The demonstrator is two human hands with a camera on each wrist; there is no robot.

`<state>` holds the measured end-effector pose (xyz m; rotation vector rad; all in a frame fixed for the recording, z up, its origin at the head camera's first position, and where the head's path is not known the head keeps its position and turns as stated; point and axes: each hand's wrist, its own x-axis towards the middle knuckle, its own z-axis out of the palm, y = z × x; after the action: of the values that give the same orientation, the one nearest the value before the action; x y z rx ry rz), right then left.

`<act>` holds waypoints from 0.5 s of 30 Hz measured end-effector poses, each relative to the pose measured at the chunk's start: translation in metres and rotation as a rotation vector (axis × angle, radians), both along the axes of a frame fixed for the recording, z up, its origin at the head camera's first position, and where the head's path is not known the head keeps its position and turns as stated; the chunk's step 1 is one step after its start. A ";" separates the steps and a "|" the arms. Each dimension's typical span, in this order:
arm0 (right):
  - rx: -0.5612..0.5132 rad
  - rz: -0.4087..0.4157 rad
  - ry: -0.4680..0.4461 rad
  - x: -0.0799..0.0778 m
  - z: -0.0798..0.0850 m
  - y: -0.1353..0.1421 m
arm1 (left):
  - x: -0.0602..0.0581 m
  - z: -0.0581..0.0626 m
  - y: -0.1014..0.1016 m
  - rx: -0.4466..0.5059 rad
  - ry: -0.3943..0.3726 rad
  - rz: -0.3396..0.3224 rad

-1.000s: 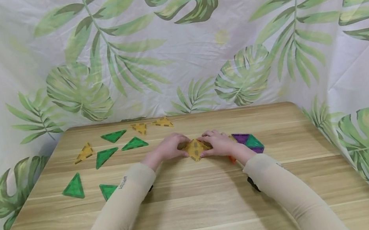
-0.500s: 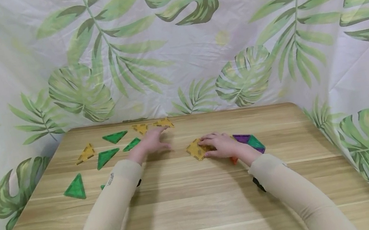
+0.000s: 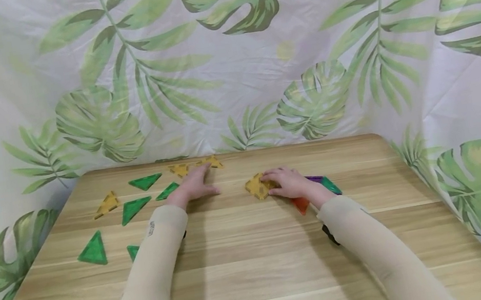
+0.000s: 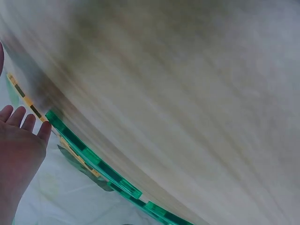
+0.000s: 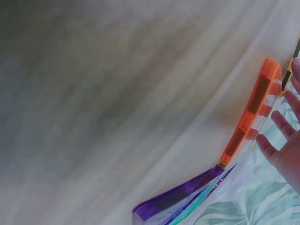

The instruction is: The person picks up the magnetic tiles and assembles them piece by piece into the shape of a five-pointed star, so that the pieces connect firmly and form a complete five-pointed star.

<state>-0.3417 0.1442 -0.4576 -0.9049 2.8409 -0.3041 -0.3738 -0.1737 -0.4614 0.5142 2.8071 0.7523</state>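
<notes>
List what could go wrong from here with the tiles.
The left hand might push the far yellow tile over the table's far edge. It might also drag the green tile beside it. The right hand, at the middle yellow tiles, might knock the orange tile close by.

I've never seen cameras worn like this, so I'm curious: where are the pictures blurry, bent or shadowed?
Head view: fairly clear, soft shadows on the table; left wrist view: the table out of focus, the green tile looking bowed; right wrist view: dim blur at left, the orange tile clearer.
</notes>
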 end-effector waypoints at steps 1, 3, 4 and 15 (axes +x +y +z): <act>-0.006 -0.006 -0.002 -0.001 0.000 0.000 | 0.000 0.000 0.000 -0.005 0.001 -0.001; -0.015 -0.019 -0.007 -0.003 0.000 -0.001 | -0.001 0.000 0.000 -0.015 0.001 -0.003; -0.020 -0.027 -0.011 -0.004 0.000 -0.001 | -0.002 0.000 0.000 -0.018 -0.001 -0.006; 0.000 -0.084 -0.005 -0.015 -0.001 -0.002 | 0.003 0.007 0.000 -0.030 -0.059 -0.019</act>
<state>-0.3562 0.1422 -0.4586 -0.7845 2.8798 -0.3161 -0.3709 -0.1741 -0.4543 0.5042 2.7507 0.7081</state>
